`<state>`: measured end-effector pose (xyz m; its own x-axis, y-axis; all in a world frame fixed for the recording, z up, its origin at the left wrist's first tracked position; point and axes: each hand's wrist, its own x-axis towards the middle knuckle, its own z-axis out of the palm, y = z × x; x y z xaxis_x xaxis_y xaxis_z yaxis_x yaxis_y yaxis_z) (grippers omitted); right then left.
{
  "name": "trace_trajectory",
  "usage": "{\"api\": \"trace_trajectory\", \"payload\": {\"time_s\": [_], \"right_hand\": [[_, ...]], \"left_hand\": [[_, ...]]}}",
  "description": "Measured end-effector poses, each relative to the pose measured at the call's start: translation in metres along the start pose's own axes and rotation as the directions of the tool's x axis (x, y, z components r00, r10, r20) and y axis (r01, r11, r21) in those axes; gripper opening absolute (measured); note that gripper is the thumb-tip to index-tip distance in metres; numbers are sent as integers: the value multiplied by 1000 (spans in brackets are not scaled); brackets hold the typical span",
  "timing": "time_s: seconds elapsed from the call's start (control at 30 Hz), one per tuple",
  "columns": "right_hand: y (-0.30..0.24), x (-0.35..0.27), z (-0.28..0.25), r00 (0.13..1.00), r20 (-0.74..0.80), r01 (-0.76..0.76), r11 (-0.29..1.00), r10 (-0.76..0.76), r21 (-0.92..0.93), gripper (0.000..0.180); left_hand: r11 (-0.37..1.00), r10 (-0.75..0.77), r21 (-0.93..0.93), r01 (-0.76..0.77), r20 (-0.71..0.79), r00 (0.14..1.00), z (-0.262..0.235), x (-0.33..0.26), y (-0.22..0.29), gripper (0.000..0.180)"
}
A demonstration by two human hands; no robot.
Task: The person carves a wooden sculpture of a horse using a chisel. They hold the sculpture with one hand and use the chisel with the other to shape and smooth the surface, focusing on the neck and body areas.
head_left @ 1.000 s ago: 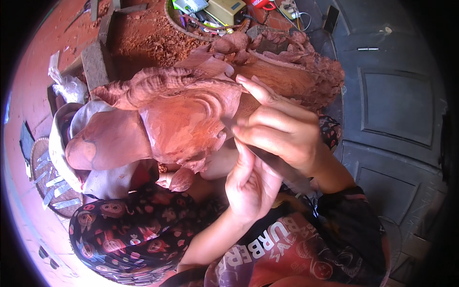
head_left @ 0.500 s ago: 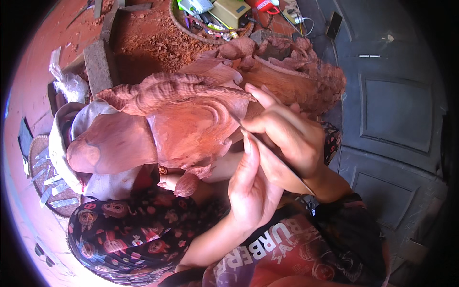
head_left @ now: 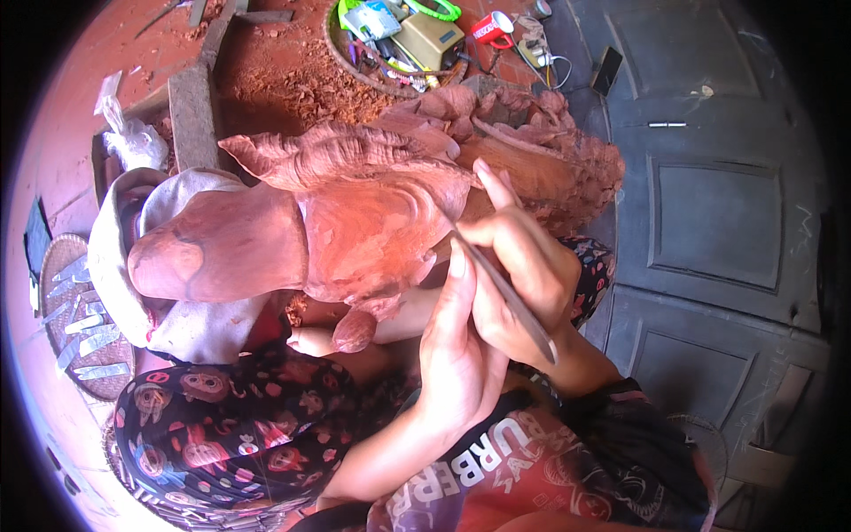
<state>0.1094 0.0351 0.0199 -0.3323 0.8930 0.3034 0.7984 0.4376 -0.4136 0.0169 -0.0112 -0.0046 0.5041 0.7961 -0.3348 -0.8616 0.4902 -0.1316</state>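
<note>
A large reddish wood carving (head_left: 355, 235) lies across in front of me, with a rippled upper edge and a smooth rounded lobe at its left end. A pale cloth (head_left: 115, 257) is bunched under that end. My right hand (head_left: 532, 266) is closed round a slim, flat carving chisel (head_left: 519, 315), its tip at the carving's right edge and its back end pointing down toward me. My left hand (head_left: 456, 363) presses its thumb along the chisel near the tip; its other fingers are mostly hidden behind the right hand. A small round carved knob (head_left: 355, 331) juts below the carving.
Several metal blades lie in a woven basket (head_left: 118, 383) at the left. Beyond the carving are wood shavings (head_left: 292, 93), a wooden block (head_left: 191, 120) and a round tray (head_left: 332, 44) holding a beige box (head_left: 427, 40). A red mug (head_left: 493, 29) stands beside it. Grey door panels (head_left: 718, 213) rise on the right.
The chisel has turned in my hands, from showing its broad face to showing more of its narrow edge. Its tip stays by the carving's right edge. The whole view has shifted slightly.
</note>
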Motion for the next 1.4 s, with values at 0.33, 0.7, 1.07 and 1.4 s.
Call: {"api": "trace_trajectory", "payload": {"time_s": [0.33, 0.7, 1.07, 1.4], "right_hand": [[11, 15, -29, 994, 36, -105, 984, 101, 142, 12], [5, 21, -30, 983, 185, 8, 997, 6, -71, 18], [-13, -9, -77, 944, 46, -329, 916, 327, 229, 10], [26, -40, -67, 993, 114, -26, 982, 5, 186, 22]], "left_hand": [[990, -43, -122, 63, 167, 985, 8, 10, -10, 55], [984, 21, -174, 21, 233, 972, 6, 24, -4, 67], [301, 486, 839, -454, 274, 830, -2, -2, -10, 23], [405, 257, 896, -181, 79, 963, -13, -38, -13, 15]]}}
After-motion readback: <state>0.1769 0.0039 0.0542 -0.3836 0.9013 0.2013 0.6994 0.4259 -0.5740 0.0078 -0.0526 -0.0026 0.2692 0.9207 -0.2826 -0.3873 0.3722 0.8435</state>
